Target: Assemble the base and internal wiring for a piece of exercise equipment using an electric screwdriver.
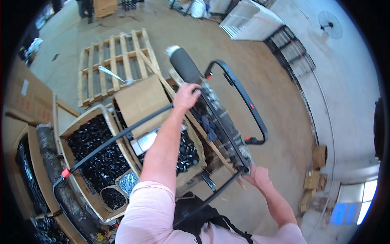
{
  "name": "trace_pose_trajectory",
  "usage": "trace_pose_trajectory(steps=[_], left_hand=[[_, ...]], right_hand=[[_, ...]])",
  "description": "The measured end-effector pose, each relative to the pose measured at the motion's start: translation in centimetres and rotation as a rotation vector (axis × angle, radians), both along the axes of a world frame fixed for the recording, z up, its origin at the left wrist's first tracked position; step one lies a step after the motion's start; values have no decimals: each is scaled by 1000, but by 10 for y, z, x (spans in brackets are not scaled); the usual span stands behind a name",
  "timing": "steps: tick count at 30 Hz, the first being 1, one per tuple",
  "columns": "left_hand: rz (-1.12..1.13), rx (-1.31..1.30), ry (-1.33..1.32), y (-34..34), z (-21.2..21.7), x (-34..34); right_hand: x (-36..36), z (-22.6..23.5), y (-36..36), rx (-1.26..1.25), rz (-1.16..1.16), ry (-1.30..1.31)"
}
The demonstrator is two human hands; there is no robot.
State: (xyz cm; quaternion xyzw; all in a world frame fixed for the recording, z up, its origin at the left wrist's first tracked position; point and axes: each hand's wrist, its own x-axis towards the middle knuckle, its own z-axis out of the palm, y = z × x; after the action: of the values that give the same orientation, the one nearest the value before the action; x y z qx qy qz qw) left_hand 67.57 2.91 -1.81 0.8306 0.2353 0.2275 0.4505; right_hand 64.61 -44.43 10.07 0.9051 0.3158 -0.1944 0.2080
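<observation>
A black tubular metal frame [227,136] with red clips spans the middle of the view. One long loop of it reaches to the lower left, and a shorter loop [248,95] rises on the right. My left hand [187,96] is closed on the upper end of its crossbar, beside a dark grey roll [185,65] with a pale end. Lower right, my right hand [256,177] grips the frame's near corner, its fingers partly hidden. Under the frame, a large box [61,142] holds many black plastic parts [95,146]. Smaller containers of silvery pieces [128,183] and black pieces [113,197] sit inside it.
A wooden pallet [103,67] lies on the floor beyond the boxes. A brown cardboard flap [142,101] covers part of the second box. Cardboard cartons [28,95] stand at the left. Stacked white panels [252,20], a wall fan [330,25] and small cartons [312,179] line the right.
</observation>
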Motion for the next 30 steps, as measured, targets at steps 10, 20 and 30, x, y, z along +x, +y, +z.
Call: trace_pose_trajectory(steps=[10,20,30], left_hand=[[-27,-201,80,-2,-8,16],[-11,53,11,-8,-12,5],[-18,-130,194,-2,11,12]], right_hand=[[10,-11,-31,-172,115,45],[-1,-4,-13,18,55,0],[17,3,-7,-70,68,51]])
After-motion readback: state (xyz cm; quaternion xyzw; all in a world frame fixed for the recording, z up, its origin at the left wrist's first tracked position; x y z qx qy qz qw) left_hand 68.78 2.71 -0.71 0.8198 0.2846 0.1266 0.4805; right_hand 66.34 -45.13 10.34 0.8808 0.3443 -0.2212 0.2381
